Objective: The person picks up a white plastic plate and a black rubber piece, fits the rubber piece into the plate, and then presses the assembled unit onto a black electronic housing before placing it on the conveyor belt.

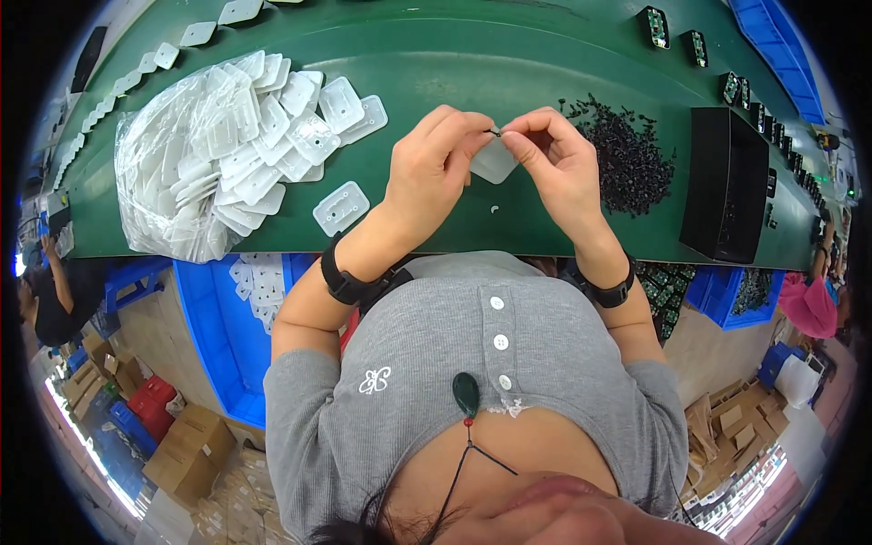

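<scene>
Above the green table (436,213) my hands meet fingertip to fingertip. My left hand (431,168) is closed in a pinch on a small black part (495,133). Thumb and forefinger of my right hand (559,168) close on the other end of that part; its exact shape is too small to make out. A translucent white plastic plate (495,163) shows between and below the hands; whether it rests on the table or is held, I cannot tell. Close to my left wrist lies a white rounded plate with holes (341,209). To the right spreads a pile of small black parts (627,159).
A clear bag (150,182) spills many white plates at left. At right stands a black box (722,182), with a row of black housings with circuit boards (695,48) beyond. Blue bins (218,345) sit below the table edge. A white scrap (494,210) lies near me.
</scene>
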`<action>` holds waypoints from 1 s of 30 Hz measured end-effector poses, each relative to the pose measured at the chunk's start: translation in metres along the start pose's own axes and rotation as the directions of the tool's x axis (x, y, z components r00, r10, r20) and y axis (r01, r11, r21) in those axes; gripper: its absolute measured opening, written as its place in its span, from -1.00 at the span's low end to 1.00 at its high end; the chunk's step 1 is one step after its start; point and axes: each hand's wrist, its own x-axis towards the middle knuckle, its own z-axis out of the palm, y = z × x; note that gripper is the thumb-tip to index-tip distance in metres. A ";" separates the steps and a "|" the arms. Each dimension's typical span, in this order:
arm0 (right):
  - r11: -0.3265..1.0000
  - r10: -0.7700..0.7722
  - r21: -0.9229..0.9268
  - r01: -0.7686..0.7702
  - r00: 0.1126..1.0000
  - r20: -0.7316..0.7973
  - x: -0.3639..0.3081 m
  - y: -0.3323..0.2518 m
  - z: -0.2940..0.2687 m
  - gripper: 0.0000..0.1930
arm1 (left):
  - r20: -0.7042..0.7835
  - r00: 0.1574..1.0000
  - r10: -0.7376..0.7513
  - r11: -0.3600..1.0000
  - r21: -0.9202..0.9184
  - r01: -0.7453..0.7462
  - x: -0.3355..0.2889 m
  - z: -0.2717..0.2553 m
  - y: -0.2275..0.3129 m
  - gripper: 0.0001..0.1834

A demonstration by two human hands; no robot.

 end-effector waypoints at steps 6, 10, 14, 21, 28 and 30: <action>0.976 -0.116 -0.185 0.117 0.993 0.019 0.002 -0.009 0.003 -0.92 | -0.048 0.999 0.000 0.995 -0.098 -0.004 -0.003 0.004 -0.003 -0.87; 0.952 -0.187 -0.250 0.174 0.982 -0.029 0.001 -0.010 0.006 -0.91 | -0.055 0.989 -0.135 0.963 -0.242 0.118 -0.006 0.005 0.004 -0.85; 0.931 -0.208 -0.313 0.186 0.977 -0.040 0.001 -0.013 0.003 -0.91 | 0.033 0.945 -0.327 0.775 -0.564 0.287 -0.007 0.003 -0.005 -0.78; 0.884 -0.233 -0.422 0.200 0.972 -0.027 0.003 -0.002 0.007 -0.92 | 0.171 0.883 -0.436 0.713 -0.533 0.456 -0.014 0.000 -0.024 -0.73; 0.944 -0.157 -0.319 0.087 0.967 -0.199 -0.006 0.015 -0.017 -0.90 | 0.040 0.998 0.043 0.821 0.568 -0.058 0.004 0.017 -0.032 -0.52; 0.940 -0.155 -0.332 0.081 0.966 -0.205 -0.008 0.016 -0.018 -0.90 | 0.098 0.994 0.043 0.724 0.683 -0.098 0.010 0.020 -0.036 -0.49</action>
